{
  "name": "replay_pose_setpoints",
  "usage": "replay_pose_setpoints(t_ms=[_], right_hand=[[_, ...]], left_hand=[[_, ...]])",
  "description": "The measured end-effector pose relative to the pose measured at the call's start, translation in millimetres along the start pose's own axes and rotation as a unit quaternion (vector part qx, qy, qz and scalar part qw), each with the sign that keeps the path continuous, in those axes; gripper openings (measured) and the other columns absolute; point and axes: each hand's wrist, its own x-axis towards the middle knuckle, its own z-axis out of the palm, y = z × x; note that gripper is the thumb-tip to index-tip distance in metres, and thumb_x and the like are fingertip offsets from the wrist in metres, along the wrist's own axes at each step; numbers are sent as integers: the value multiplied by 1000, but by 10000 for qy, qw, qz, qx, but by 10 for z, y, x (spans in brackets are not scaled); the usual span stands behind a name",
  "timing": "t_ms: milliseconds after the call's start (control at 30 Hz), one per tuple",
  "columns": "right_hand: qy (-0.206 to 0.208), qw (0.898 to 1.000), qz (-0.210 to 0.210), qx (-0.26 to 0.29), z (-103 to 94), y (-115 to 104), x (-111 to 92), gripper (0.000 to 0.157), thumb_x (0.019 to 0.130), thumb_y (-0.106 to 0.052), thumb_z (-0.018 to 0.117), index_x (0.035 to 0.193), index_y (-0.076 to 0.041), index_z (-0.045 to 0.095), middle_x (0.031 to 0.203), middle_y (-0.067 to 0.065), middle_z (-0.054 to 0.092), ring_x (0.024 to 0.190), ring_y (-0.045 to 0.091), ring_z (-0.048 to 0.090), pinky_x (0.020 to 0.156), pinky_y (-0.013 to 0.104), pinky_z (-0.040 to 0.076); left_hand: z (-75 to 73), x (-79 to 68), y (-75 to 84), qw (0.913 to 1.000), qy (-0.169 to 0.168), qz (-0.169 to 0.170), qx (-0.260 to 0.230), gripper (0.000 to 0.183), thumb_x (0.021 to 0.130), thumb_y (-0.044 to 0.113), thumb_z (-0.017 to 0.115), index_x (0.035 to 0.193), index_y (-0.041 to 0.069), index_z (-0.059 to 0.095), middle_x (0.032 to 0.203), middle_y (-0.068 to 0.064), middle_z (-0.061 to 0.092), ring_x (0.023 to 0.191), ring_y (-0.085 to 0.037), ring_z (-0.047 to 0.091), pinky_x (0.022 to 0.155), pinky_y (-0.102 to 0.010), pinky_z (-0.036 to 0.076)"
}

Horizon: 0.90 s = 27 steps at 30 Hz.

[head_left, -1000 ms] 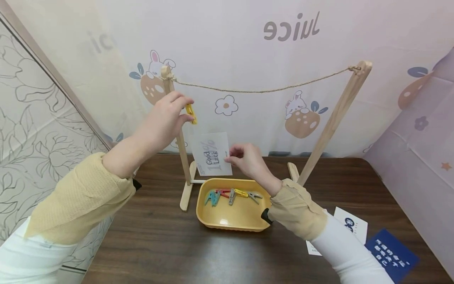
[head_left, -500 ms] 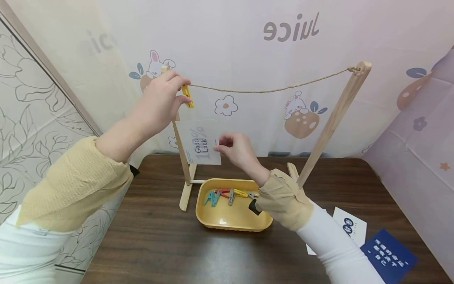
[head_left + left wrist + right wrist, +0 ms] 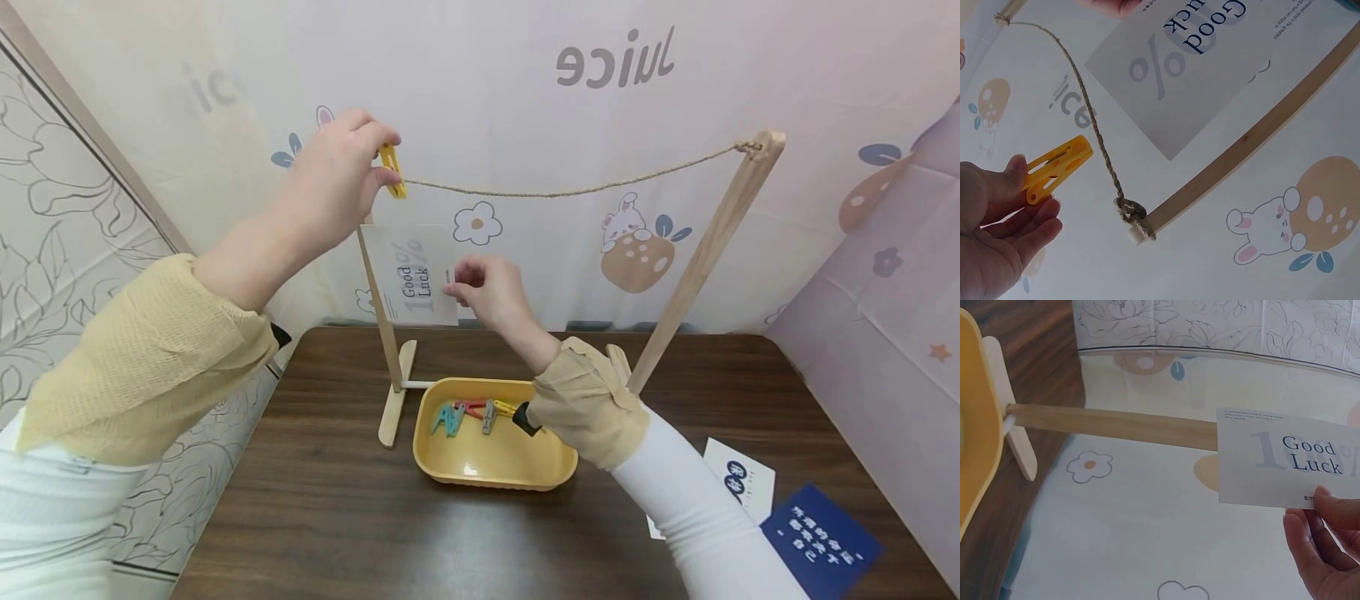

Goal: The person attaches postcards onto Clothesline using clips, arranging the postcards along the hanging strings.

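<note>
My left hand pinches a yellow clothespin by one end, near the left end of a twine line. In the left wrist view the clothespin is apart from the twine, and its jaws look closed. Between thumb and fingers my right hand grips a white card printed "Good Luck" by its right edge. The card hangs below the twine, in front of the left wooden post. The right wrist view shows the thumb on the face of the card.
A yellow tray with several clothespins stands on the dark wooden table. The right post holds the twine's other end. A white card and a blue card lie at the right, partly behind the right sleeve.
Both hands have risen and moved left, carrying the clothespin and the card. The clothespin has gone from below the twine to its height, and the card hangs closer beneath the line.
</note>
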Motion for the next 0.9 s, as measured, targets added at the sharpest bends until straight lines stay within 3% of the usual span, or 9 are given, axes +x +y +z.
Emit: replay_pose_setpoints(t_ms=[300,900], right_hand=[[145,9999,51,26,-27,-78,104,10,78,-9,68,77,-3,60,70,7,61,62,18,55,55,22,44],[157,9996,204,121,-60,-193,240,12,76,-8,69,76,-3,58,71,8,60,62,17,58,59,23,49]], left_hand=[[-90,91,-24,9998,-136,-7,145,32,88,4,53,116,-11,49,108,-22,50,96,-34,46,83,-40,39],[-90,242,-74,9996,-80,-232,171,27,86,-3,53,111,-11,54,101,-22,53,89,-31,51,76,-37,42]])
